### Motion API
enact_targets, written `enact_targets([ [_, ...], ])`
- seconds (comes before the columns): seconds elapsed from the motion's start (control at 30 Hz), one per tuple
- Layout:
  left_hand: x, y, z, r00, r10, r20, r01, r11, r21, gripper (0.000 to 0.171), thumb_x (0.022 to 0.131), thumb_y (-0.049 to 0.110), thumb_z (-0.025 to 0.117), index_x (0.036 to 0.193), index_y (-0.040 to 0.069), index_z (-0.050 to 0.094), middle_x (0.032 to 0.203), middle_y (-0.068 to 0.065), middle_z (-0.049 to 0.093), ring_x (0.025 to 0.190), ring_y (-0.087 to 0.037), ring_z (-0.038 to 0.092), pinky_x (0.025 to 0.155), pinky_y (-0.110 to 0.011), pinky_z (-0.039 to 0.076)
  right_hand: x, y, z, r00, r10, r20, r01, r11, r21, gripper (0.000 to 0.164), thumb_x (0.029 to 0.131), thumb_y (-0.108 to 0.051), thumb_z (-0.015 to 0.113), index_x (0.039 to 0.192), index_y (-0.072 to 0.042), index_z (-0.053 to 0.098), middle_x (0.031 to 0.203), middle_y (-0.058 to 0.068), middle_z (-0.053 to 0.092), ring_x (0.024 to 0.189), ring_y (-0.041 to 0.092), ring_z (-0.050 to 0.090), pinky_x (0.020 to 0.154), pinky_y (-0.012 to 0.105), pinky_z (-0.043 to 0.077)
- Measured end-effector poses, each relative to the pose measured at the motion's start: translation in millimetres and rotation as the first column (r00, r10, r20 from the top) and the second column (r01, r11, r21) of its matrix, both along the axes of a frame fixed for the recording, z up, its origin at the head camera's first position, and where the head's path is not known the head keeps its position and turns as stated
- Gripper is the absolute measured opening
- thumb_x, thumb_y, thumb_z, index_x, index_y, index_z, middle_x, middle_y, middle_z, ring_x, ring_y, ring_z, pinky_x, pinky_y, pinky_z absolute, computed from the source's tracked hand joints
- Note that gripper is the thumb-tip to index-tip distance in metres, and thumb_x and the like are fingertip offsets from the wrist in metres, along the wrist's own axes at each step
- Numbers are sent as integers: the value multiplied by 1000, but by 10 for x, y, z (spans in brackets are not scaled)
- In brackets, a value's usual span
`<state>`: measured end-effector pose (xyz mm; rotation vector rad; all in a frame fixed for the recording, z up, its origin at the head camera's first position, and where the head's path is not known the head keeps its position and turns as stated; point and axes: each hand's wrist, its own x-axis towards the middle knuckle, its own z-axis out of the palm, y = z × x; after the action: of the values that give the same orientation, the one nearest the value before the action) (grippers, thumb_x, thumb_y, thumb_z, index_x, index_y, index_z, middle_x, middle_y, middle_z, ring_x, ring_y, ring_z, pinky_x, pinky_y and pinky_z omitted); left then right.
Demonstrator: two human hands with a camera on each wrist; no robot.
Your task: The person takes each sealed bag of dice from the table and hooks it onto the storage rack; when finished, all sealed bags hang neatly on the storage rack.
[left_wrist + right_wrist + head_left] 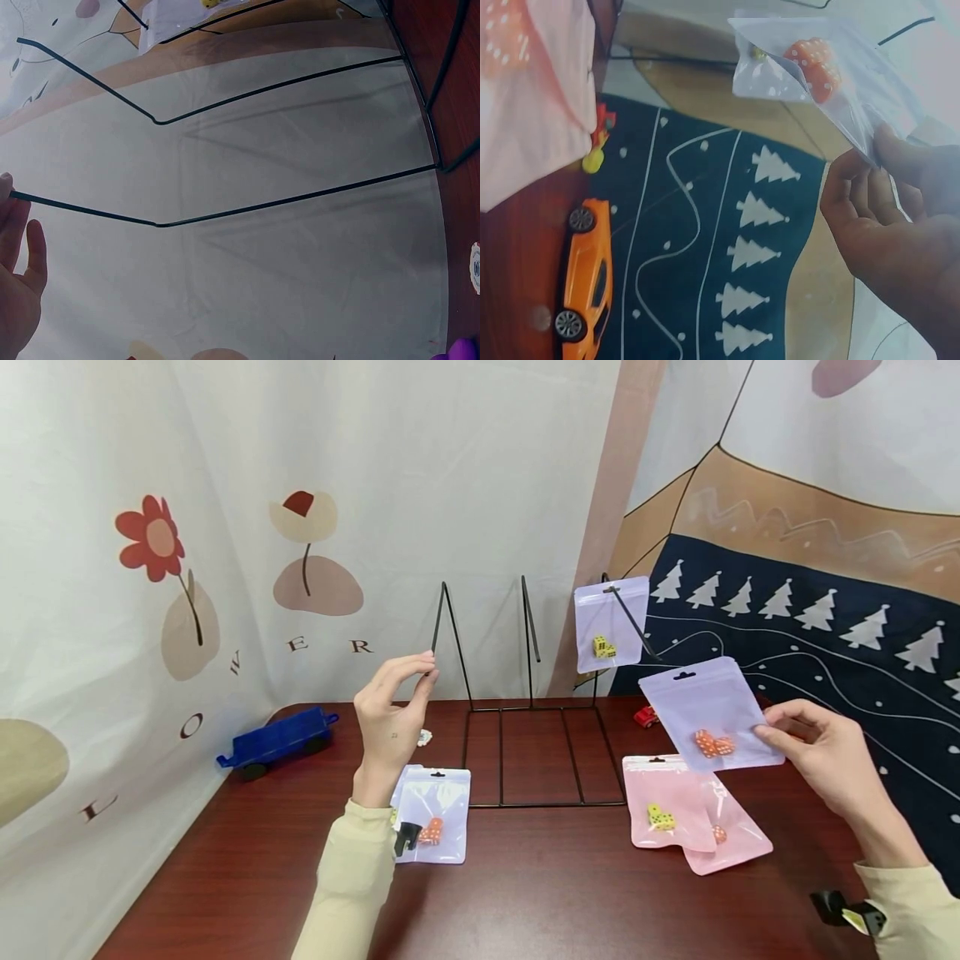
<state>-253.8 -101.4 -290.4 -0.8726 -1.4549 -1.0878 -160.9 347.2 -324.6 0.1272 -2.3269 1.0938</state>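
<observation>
My right hand (817, 756) pinches the lower right edge of a purple zip bag (693, 693) with orange dice (712, 743) inside. The bag hangs tilted above two pink zip bags (648, 785). In the right wrist view, fingers and thumb meet at the edge of this bag (870, 82). My left hand (393, 710) pinches the front end of the leftmost prong (453, 631) of a black wire rack (545, 805). The left wrist view shows that prong (82, 210) ending between the fingertips. Another purple bag (611, 602) with yellow dice hangs on the rack's right prong.
Purple bags (450, 793) lie on the table (540, 893) below my left forearm. A blue toy trailer (277, 743) stands at the left. Behind the pink bags is a small red toy car (646, 717); an orange toy car (589, 274) shows in the right wrist view.
</observation>
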Motion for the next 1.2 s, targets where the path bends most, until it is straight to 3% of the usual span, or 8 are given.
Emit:
enact_targets([
  [0.3, 7, -3, 13, 1000, 0, -5, 0, 1000, 1, 13, 71, -5, 68, 83, 1, 66, 90, -10, 64, 85, -23, 61, 74, -32, 48, 32, -232, 28, 996, 54, -64, -56, 998, -30, 13, 75, -1, 66, 84, -5, 58, 79, 0, 57, 57, 8, 47, 39, 22, 33],
  [0.6, 6, -13, 3, 1000, -3, -3, 3, 1000, 5, 14, 70, -7, 68, 82, -1, 66, 90, -10, 64, 86, -23, 61, 74, -32, 48, 36, -403, 9, 986, 128, -103, -146, 970, -193, 16, 75, 7, 63, 87, 2, 55, 76, 0, 58, 59, 9, 51, 49, 12, 44],
  [0.7, 0, -14, 4, 1000, -1, -3, 1, 1000, 2, 15, 70, -7, 68, 83, 1, 66, 90, -10, 64, 86, -23, 61, 74, -32, 48, 41, -456, 2, 979, 169, -113, -196, 927, -320, 15, 76, 7, 62, 89, 3, 55, 79, 2, 57, 63, 8, 54, 54, 13, 47],
  [0.83, -4, -13, 5, 1000, 0, -3, 0, 1000, 0, 17, 70, -8, 68, 83, 2, 66, 90, -9, 64, 86, -22, 61, 74, -31, 48, 58, -556, -3, 961, 239, -142, -278, 828, -487, 14, 77, 7, 61, 89, 3, 55, 80, 5, 56, 66, 9, 54, 55, 14, 48],
  [0.97, -4, -11, -3, 1000, -7, 3, 7, 1000, -6, 17, 70, -7, 68, 84, 2, 66, 90, -10, 64, 86, -22, 60, 74, -32, 48, 47, -588, -58, 952, 263, -154, -304, 779, -549, 14, 77, 6, 61, 89, 3, 55, 84, 5, 57, 69, 10, 55, 56, 14, 48],
  [1.07, -5, -11, -11, 1000, -10, 7, 10, 1000, -10, 16, 71, -5, 67, 85, 3, 66, 91, -10, 64, 87, -22, 60, 74, -31, 48, -65, -482, -240, 945, 286, -157, -324, 761, -562, 20, 77, 6, 62, 95, 7, 53, 92, 8, 58, 76, 13, 56, 61, 18, 50],
  [1.17, -5, -11, -18, 1000, -5, 3, 5, 1000, -9, 17, 71, -6, 67, 85, 4, 66, 91, -10, 64, 87, -21, 60, 74, -31, 48, -298, -259, -578, 923, 334, -191, -379, 702, -602, 28, 77, 8, 60, 103, 10, 50, 103, 14, 55, 84, 20, 56, 66, 25, 51],
  [1.2, -5, -11, -19, 1000, -4, 1, 4, 1000, -11, 18, 70, -7, 68, 85, 4, 66, 91, -10, 64, 86, -22, 60, 74, -31, 48, -329, -231, -623, 904, 375, -204, -414, 653, -634, 26, 79, 8, 58, 104, 10, 51, 105, 15, 54, 86, 21, 55, 69, 27, 51],
])
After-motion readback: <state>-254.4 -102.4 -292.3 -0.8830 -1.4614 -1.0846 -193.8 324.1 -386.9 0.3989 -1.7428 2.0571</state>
